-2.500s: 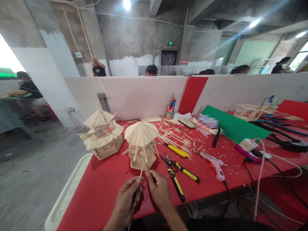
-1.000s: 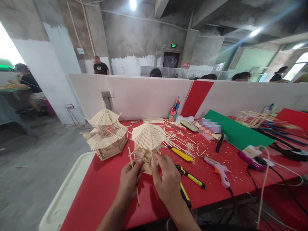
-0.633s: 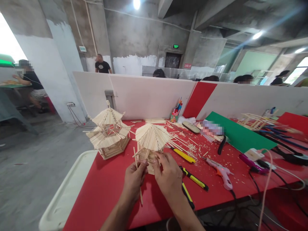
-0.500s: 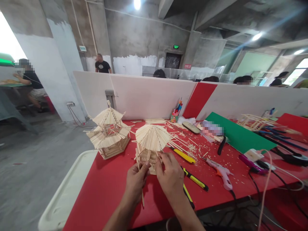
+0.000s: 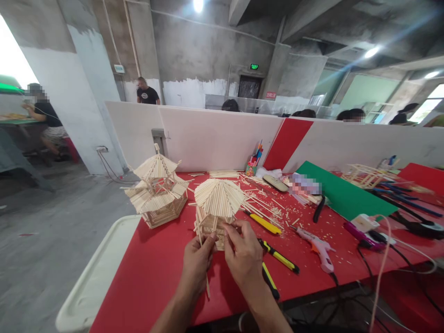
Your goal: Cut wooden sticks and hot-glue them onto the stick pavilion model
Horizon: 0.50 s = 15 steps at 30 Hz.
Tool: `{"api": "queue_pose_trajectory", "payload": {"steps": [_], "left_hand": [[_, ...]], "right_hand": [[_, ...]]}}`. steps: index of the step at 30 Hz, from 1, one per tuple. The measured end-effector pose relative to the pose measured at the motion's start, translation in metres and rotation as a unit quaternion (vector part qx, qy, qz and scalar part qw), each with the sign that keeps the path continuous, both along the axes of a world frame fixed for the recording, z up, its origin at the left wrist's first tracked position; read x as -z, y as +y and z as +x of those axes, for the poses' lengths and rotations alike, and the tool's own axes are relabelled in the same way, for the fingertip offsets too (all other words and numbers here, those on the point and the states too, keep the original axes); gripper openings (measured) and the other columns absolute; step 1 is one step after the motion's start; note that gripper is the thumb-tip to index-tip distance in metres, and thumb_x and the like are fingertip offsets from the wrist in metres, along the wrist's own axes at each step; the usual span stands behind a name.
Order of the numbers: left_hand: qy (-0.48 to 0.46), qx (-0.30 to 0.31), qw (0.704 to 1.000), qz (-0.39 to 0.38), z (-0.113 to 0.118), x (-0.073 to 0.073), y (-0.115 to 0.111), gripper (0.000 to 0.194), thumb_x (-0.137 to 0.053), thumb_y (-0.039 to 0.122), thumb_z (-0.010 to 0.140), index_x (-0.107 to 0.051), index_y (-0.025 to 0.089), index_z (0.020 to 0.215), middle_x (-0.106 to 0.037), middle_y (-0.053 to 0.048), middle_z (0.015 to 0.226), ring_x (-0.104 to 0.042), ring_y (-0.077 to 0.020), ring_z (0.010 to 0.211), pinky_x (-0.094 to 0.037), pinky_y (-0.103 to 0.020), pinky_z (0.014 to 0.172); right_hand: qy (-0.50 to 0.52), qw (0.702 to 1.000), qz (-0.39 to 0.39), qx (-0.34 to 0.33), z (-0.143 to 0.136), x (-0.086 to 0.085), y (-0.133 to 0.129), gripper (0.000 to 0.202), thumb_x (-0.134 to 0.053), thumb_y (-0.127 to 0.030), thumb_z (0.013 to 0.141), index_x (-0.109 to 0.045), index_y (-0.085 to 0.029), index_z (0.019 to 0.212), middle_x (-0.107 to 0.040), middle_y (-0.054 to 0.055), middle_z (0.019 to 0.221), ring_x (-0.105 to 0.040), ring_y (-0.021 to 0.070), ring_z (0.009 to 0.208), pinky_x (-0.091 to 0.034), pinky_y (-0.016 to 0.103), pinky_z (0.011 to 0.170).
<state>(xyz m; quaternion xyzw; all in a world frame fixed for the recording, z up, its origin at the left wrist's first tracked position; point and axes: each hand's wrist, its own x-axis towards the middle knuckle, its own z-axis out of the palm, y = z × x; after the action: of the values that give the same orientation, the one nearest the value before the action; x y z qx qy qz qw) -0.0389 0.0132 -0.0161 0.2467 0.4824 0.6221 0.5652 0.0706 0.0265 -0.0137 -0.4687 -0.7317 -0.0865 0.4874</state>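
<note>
A small pavilion model of thin wooden sticks point(image 5: 219, 196), with a cone-shaped stick roof, stands on the red table in front of me. My left hand point(image 5: 198, 259) is closed around a thin wooden stick point(image 5: 207, 286), whose lower end hangs out below the fingers. At the front of the pavilion, under its eaves, the fingertips of my right hand point(image 5: 244, 252) are pinched together; whatever is between them is hidden. Both hands partly cover the model's lower walls. To the left sits a larger two-tiered stick pavilion point(image 5: 157, 192).
Right of my hands lie a yellow utility knife point(image 5: 265, 223), a yellow-black cutter point(image 5: 282, 260) and a pink glue gun point(image 5: 319, 247) with its cable. Loose sticks and scraps point(image 5: 267, 206) cover the table behind. A white partition point(image 5: 215, 138) runs along the back; a power strip point(image 5: 364, 238) lies right.
My right hand has shifted very slightly at the front of the pavilion. The left hand keeps its hold on the stick, nearly still.
</note>
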Motion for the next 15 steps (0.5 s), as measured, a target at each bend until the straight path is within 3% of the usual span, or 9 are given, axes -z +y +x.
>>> {"api": "queue_pose_trajectory", "payload": {"steps": [15], "left_hand": [[0.002,0.000,1.000,0.003,0.0009,-0.0023,-0.0017,0.044,-0.079,0.050,0.050,-0.057,0.014,0.062,-0.046,0.008,0.040,-0.024,-0.0001,0.031,-0.012,-0.016,0.032]], "right_hand": [[-0.021,1.000,0.000,-0.017,0.0011,0.0048,0.0031,0.034,-0.045,-0.011,0.086,-0.064,-0.024,0.111,-0.054,0.008,0.096,-0.054,0.0178,0.089,-0.049,0.030,0.074]]}}
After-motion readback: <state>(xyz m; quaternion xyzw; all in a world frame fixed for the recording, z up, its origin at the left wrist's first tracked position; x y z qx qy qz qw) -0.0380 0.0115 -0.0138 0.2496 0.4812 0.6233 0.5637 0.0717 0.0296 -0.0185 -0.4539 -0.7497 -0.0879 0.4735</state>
